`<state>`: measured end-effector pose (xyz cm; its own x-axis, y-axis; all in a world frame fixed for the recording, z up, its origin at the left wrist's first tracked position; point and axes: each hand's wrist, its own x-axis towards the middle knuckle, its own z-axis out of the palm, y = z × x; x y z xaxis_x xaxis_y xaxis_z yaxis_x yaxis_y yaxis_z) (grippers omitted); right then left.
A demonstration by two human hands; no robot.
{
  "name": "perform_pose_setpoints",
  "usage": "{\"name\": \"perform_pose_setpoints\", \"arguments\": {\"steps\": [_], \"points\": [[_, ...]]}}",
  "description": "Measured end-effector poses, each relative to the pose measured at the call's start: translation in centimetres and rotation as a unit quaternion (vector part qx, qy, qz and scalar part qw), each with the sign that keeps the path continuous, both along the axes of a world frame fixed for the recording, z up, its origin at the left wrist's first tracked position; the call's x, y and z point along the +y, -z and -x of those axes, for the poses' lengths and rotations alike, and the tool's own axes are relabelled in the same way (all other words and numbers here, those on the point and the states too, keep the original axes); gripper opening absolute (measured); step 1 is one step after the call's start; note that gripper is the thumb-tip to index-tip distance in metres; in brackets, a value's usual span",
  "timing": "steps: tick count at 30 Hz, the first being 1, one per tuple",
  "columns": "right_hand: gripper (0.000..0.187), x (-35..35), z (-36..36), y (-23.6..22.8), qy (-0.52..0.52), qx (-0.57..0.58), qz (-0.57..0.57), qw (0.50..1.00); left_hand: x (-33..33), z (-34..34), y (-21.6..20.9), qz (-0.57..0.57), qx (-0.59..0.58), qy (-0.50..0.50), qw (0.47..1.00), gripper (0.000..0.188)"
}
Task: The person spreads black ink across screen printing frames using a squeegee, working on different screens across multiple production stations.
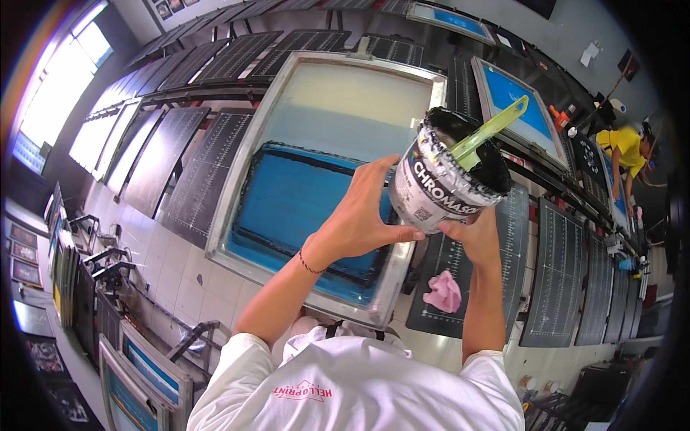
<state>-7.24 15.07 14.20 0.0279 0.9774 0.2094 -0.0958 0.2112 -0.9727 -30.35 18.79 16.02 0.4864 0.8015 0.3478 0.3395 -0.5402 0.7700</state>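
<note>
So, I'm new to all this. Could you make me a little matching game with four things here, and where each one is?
Column one
1. Black-smeared ink tub
2. Yellow-green plastic stirrer
3. Crumpled pink cloth
4. Thin bracelet

Column two
A. Lying on a dark gridded platen
B. Around the left wrist
C. Held between the left hand and the right hand
D. Slanting out of a container's open mouth

Right pairs: 1-C, 2-D, 3-A, 4-B.
</note>
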Motion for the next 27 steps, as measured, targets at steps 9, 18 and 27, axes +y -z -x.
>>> {"name": "perform_pose_setpoints", "arguments": {"steps": [9, 18, 27], "points": [[0.126, 0.2, 17.0, -0.9, -0.026, -0.224, 0.118, 0.967, 3.6, 17.0, 2.2, -0.031, -0.079, 0.038, 0.996, 0.116], [0.121, 0.8, 16.4, -12.6, 0.140, -0.364, -0.138, 0.911, 6.3, 25.2, 4.1, -0.182, -0.046, -0.021, 0.982, 0.108], [0.032, 4.1, 20.7, -15.2, -0.049, -0.780, 0.088, 0.618, 7.5, 24.8, 4.5, -0.235, -0.012, -0.043, 0.971, 0.110]]}}
